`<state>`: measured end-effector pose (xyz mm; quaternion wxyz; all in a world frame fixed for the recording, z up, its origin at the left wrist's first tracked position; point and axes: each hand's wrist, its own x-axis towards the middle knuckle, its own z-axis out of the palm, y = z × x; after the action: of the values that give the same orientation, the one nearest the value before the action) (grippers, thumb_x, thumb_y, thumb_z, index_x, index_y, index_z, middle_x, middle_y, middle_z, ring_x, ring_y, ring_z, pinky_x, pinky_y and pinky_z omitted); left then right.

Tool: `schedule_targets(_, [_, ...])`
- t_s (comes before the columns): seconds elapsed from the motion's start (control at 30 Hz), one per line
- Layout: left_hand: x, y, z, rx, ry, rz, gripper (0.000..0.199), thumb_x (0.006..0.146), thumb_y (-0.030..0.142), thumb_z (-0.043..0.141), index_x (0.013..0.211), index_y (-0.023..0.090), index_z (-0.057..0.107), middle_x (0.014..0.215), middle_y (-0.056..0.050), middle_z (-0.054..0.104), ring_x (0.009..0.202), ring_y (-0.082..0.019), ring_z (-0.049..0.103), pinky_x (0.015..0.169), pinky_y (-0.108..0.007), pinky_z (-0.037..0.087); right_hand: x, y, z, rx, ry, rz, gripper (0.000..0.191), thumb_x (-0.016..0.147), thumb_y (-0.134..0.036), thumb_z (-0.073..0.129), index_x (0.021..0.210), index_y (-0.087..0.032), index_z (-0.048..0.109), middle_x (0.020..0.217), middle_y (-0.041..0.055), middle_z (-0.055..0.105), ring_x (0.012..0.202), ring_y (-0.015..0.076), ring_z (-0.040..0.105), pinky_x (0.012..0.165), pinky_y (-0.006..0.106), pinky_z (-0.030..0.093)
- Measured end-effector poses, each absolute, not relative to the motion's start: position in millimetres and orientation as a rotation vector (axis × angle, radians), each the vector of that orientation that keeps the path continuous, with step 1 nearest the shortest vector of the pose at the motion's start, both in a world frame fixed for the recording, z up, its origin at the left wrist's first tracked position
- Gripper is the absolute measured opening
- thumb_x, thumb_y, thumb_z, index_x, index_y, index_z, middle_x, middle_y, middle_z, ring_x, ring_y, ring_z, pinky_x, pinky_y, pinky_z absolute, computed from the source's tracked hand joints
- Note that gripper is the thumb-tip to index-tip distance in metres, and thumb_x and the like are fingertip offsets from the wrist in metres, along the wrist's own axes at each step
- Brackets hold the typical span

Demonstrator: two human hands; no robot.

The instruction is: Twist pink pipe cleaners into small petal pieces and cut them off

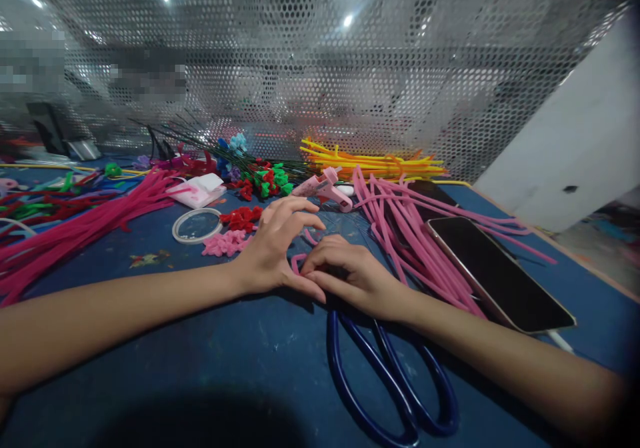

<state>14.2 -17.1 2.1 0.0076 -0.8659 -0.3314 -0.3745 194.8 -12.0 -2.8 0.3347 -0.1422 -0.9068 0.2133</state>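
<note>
My left hand [277,248] is open over the table, its fingers spread and its thumb reaching toward the other hand. Beside it, my right hand [355,271] has its fingers curled and pinched. A short bent piece of pink pipe cleaner [296,261] shows at the right fingertips, partly hidden between the hands. Blue-handled scissors [337,368] lie below my right hand and forearm, which hide their blades. Left of my left hand are a pink fuzzy flower piece [225,243], red fuzzy pieces [241,219] and a white tape ring [176,229].
Dark pink pipe cleaners [95,228] lie at left, lighter pink ones [415,248] at right beside a phone [500,271]. A pink glue gun [323,185], yellow pipe cleaners [370,161] and fuzzy flowers [273,178] sit before a perforated metal panel [280,81].
</note>
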Motion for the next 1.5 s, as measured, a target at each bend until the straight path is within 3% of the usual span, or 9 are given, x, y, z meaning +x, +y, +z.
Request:
schedule_targets(0.2, [15,-18,2,-2.75,-1.041,-1.137,0.083,0.041,0.067,0.069,0.108,0.022,0.048,0.118,-0.012,0.047,0.116,-0.03,0.038,0.099,-0.048,0.027,195,-10,-1,-0.329,-2.449,0.641,0.009,0.085,-0.018,0.052,0.08,-0.014,0.058,0.075,0.0009,0.061,0.073,0.0108,0.053,0.074,0.026,0.038])
schedule_targets(0.43, [14,-17,2,-2.848,-0.983,-1.067,0.095,0.035,0.067,0.07,0.116,0.024,0.046,0.125,-0.012,0.044,0.121,-0.033,0.033,0.102,-0.053,0.017,195,-12,-1,-0.254,-2.541,0.58,0.009,0.084,-0.021,0.052,0.08,-0.017,0.06,0.075,0.001,0.061,0.075,0.0125,0.053,0.075,0.029,0.039])
schedule_targets(0.53, [14,-14,2,-2.824,-1.212,-1.266,0.085,0.04,0.06,0.074,0.113,0.022,0.048,0.119,-0.011,0.049,0.115,-0.029,0.04,0.099,-0.049,0.027,195,-13,-2,-0.417,-2.371,0.529,0.009,0.084,-0.02,0.052,0.081,-0.018,0.06,0.075,0.0014,0.063,0.074,0.0133,0.055,0.073,0.03,0.041])
schedule_targets(0.63, [15,-10,1,-2.903,-1.561,-1.563,0.059,0.055,0.049,0.072,0.101,0.017,0.053,0.095,-0.007,0.059,0.091,-0.021,0.056,0.083,-0.038,0.044,195,-12,-5,-0.638,-2.157,0.495,0.008,0.083,-0.018,0.052,0.083,-0.019,0.06,0.08,0.0022,0.064,0.076,0.0145,0.058,0.071,0.03,0.043])
schedule_targets(0.7, [16,-8,1,-3.039,-1.711,-1.66,0.038,0.066,0.041,0.067,0.091,0.014,0.058,0.082,-0.004,0.062,0.075,-0.016,0.059,0.072,-0.032,0.047,195,-11,-6,-0.694,-2.104,0.484,0.009,0.081,-0.017,0.052,0.084,-0.019,0.061,0.081,0.0026,0.064,0.076,0.0147,0.058,0.069,0.029,0.044])
schedule_targets(0.8, [17,-8,2,-3.12,-1.762,-1.74,0.023,0.072,0.032,0.064,0.085,0.013,0.063,0.082,-0.004,0.066,0.075,-0.014,0.061,0.074,-0.029,0.047,194,-9,-6,-0.698,-2.098,0.496,0.011,0.08,-0.014,0.052,0.087,-0.019,0.06,0.081,0.0022,0.064,0.075,0.0138,0.058,0.068,0.027,0.044])
schedule_targets(1.07, [17,-10,4,-3.013,-1.745,-1.673,0.018,0.075,0.027,0.061,0.085,0.015,0.069,0.084,-0.004,0.07,0.079,-0.016,0.063,0.076,-0.028,0.048,192,-8,-7,-0.843,-1.948,0.514,0.008,0.076,-0.019,0.059,0.084,-0.017,0.056,0.084,0.0039,0.057,0.071,0.0129,0.054,0.063,0.026,0.045])
schedule_targets(1.33, [16,-10,4,-3.032,-1.732,-1.647,0.019,0.079,0.028,0.056,0.085,0.015,0.069,0.075,-0.003,0.069,0.07,-0.013,0.062,0.071,-0.026,0.049,190,3,-11,-0.866,-1.679,1.234,0.022,0.07,-0.033,0.063,0.081,-0.016,0.056,0.074,0.003,0.065,0.066,0.0138,0.061,0.061,0.027,0.049])
schedule_targets(1.5, [16,-8,4,-3.033,-1.743,-1.675,0.018,0.078,0.027,0.057,0.082,0.014,0.069,0.077,-0.004,0.069,0.071,-0.014,0.062,0.072,-0.027,0.048,190,5,-12,-0.829,-1.614,1.298,0.025,0.068,-0.029,0.065,0.087,-0.017,0.052,0.073,0.0008,0.065,0.065,0.0118,0.062,0.061,0.026,0.049])
